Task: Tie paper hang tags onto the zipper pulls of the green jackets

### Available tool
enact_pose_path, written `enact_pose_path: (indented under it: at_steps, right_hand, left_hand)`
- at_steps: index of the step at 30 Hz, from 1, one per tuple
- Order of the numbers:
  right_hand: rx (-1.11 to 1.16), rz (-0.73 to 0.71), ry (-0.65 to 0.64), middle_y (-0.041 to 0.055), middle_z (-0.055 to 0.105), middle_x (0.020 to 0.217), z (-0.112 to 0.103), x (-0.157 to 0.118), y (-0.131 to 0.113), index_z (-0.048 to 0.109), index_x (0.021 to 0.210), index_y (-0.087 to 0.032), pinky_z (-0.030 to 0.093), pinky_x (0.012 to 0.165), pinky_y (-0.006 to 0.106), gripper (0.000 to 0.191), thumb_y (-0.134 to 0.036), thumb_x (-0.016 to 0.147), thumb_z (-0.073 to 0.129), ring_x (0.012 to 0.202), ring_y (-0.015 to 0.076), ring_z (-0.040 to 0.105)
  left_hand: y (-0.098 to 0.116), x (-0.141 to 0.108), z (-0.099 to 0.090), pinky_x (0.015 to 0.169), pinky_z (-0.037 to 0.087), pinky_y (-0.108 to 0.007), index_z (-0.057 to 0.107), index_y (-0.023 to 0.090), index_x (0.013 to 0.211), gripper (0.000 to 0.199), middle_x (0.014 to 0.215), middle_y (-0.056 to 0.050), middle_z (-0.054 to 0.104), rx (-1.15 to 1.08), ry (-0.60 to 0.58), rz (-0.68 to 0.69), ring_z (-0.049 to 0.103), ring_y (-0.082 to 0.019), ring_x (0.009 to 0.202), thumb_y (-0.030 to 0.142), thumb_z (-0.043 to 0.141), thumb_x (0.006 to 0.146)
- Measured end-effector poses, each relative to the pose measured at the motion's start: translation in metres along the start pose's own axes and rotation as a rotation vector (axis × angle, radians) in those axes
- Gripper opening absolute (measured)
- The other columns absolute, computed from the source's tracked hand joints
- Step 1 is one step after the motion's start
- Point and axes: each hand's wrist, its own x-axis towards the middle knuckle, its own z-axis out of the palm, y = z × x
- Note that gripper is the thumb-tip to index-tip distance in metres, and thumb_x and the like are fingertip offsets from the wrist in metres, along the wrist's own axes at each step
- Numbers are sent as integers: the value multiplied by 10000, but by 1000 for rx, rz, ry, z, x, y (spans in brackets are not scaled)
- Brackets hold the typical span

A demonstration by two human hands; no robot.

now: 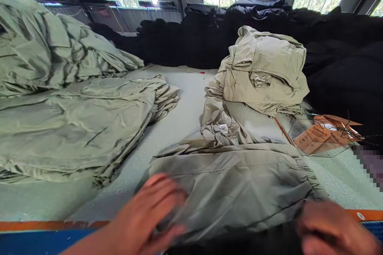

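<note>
A grey-green garment [239, 183] with a gathered edge lies spread in front of me at the table's near edge. My left hand [158, 211] is at its left side, blurred, with thumb and fingers apart; whether it touches the cloth is hard to make out. At the garment's lower right corner, my right hand [335, 227] has its fingers curled in on the edge of the cloth, also blurred. Behind the spread part, a bunched part with a white label [224, 128] shows.
Folded garments [74, 127] and a heaped pile [60, 48] of the same colour cover the left. A folded stack [263, 71] stands at the back right, beside orange-brown hang tags [317, 137] with black cords. Dark piled cloth [179, 44] lines the far side.
</note>
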Motion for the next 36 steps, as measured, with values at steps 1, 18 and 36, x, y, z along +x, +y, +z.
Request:
enact_pose_path:
  at_steps: [1,18,36]
  right_hand:
    - [-12,-11,0,42,725,979,-5,19,0,696,1069,-354,539,747,313,241,-446,906,544,928,220,664]
    - [-189,-155,-255,184,325,1536,13,180,19,399,1460,-121,267,1162,468,704,-553,912,495,1438,294,276]
    - [-144,-35,-138,173,395,1504,-3,169,38,462,1418,-114,269,1170,424,600,-456,929,532,1433,273,294]
  left_hand:
    - [-7,24,-5,1088,386,-411,613,259,1194,308,1209,-51,658,1,-35,-33,598,-238,1116,356,527,915]
    - [-80,113,43,1132,185,-619,152,320,1530,802,1602,-111,139,-27,-270,93,104,-373,1468,638,482,871]
    - [-115,179,59,1149,127,-595,284,385,1485,683,1544,-70,342,66,-178,248,289,-356,1422,622,490,878]
